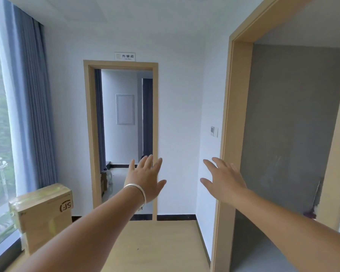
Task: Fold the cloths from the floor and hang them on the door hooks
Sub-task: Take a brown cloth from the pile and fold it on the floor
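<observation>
Both arms stretch forward at chest height in a small hallway. My left hand (145,177) has its fingers spread, holds nothing, and wears a silver bangle on the wrist. My right hand (223,179) is likewise spread and holds nothing, hovering just left of the wooden door frame (227,134) on the right. No cloth and no door hook shows anywhere in view.
An open doorway (124,134) with a sign above it leads straight ahead into another room. A cardboard box (43,214) stands at the lower left beside the window and blue curtain (29,105). A second, wider opening on the right shows a grey wall (290,124).
</observation>
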### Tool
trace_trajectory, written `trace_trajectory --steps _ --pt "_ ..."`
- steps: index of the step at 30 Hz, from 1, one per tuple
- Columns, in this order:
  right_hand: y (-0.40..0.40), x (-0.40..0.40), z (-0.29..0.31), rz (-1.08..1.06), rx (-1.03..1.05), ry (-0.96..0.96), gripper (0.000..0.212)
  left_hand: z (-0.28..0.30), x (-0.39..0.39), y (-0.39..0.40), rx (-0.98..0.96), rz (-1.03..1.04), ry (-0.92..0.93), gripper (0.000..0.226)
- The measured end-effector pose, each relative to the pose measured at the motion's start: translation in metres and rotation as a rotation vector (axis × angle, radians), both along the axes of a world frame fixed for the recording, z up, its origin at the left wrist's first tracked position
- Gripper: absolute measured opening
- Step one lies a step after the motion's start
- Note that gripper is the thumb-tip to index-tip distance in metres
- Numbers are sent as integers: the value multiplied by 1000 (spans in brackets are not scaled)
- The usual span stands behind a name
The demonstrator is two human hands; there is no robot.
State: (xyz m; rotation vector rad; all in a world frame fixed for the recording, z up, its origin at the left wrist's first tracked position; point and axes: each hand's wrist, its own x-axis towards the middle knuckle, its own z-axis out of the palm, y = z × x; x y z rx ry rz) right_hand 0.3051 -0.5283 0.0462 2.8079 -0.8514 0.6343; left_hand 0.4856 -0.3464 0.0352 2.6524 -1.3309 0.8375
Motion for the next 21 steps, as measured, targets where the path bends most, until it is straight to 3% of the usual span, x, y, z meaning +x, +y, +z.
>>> trace_trajectory --steps 10,21 --pt "-81 97 -10 48 3 9 63 -17 93 -98 27 12 2 73" --pt "-256 216 -4 62 12 -17 62 -3 205 -250 18 62 -15 71"
